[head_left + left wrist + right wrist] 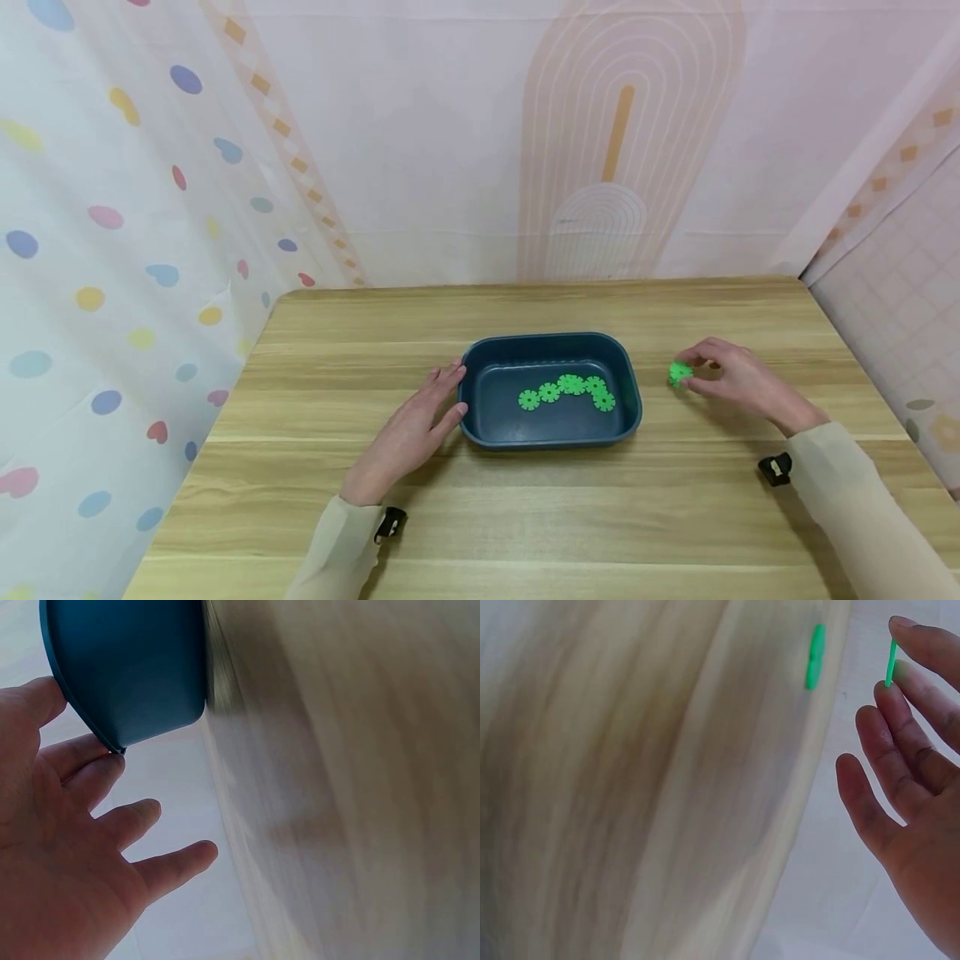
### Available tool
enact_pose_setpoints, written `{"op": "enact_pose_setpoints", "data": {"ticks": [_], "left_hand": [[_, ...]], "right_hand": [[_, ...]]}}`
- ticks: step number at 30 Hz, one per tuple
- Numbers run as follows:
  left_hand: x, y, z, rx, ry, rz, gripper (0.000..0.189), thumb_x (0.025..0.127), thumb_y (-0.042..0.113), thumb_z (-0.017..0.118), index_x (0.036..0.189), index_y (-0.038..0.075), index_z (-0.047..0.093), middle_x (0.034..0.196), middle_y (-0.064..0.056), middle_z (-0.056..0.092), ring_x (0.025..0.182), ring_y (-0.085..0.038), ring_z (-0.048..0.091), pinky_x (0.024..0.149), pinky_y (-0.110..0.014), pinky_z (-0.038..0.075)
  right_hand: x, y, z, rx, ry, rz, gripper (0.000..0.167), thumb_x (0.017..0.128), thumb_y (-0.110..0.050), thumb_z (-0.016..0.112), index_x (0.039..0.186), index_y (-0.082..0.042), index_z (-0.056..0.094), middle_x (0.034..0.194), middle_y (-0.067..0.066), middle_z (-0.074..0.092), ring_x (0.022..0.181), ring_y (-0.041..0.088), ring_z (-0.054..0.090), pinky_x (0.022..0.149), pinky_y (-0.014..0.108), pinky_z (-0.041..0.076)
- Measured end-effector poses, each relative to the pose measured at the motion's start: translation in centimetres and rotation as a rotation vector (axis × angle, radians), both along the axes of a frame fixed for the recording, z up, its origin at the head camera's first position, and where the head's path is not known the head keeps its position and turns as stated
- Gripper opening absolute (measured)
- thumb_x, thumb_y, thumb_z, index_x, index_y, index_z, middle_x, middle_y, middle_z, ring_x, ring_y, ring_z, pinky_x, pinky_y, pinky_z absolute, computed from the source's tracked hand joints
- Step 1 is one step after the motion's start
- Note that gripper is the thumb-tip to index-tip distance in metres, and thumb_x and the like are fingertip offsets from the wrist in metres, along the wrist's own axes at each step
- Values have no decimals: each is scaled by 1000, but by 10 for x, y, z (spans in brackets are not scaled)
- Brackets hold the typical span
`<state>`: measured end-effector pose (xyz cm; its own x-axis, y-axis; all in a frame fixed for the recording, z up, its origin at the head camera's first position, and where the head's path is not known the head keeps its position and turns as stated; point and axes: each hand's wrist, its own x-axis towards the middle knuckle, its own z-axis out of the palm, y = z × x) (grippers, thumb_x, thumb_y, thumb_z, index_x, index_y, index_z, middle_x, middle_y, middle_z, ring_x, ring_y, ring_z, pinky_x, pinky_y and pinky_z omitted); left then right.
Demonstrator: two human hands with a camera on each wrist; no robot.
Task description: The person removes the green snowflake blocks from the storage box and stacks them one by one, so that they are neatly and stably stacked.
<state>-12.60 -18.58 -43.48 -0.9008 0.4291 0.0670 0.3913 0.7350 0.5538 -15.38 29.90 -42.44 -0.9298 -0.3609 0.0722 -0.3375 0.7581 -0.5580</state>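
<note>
A dark blue rectangular bin (551, 442) stands on the table, with several green notched plastic discs (528, 401) lying inside in a curved line. My left hand (408, 433) touches the bin's left rim with its fingertips. In the left wrist view, the thumb and forefinger of the left hand (67, 817) are at the rim, while its other fingers spread out straight. To the right of the bin, my right hand (735, 379) pinches a green disc (891, 664) by its edges. Another green disc (815, 656) lies on the table below that hand.
The wooden table (525, 517) reaches back to a patterned curtain (420, 150). A dotted curtain (105, 308) hangs along the left side. Dark wrist straps (776, 469) show beneath both sleeves.
</note>
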Motion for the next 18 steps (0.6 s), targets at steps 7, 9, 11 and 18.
{"op": "enact_pose_setpoints", "data": {"ticks": [7, 9, 11, 18], "left_hand": [[0, 0, 0, 12, -15, 1, 61, 110, 39, 50, 163, 12, 35, 169, -6, 29, 156, -36, 23, 120, -58, 29], [0, 0, -1, 17, -15, -3, 61, 110, 40, 50, 163, 12, 35, 169, -7, 30, 155, -37, 23, 120, -59, 28], [0, 0, -1, 20, -13, -5, 61, 110, 40, 49, 163, 11, 35, 169, -7, 30, 155, -37, 23, 120, -59, 28], [0, 0, -3, 23, 1, -11, 61, 110, 39, 50, 162, 10, 36, 168, -8, 31, 155, -38, 24, 120, -59, 29]], "right_hand": [[-5, 3, -3, 18, -38, 21, 25, 92, -10, 79, 114, -1, 72, 111, 11, 70, 101, 29, 66, 88, 50, 56], [-7, 3, -4, 28, -52, 32, 23, 92, -8, 78, 114, 0, 72, 109, 10, 70, 99, 27, 66, 87, 47, 57], [-10, 3, -6, 36, -63, 42, 23, 92, -7, 78, 113, 0, 72, 108, 9, 70, 97, 25, 66, 86, 44, 57], [-14, 4, -8, 39, -92, 51, 24, 92, -6, 78, 114, 2, 72, 107, 9, 69, 94, 21, 64, 83, 38, 57]]}}
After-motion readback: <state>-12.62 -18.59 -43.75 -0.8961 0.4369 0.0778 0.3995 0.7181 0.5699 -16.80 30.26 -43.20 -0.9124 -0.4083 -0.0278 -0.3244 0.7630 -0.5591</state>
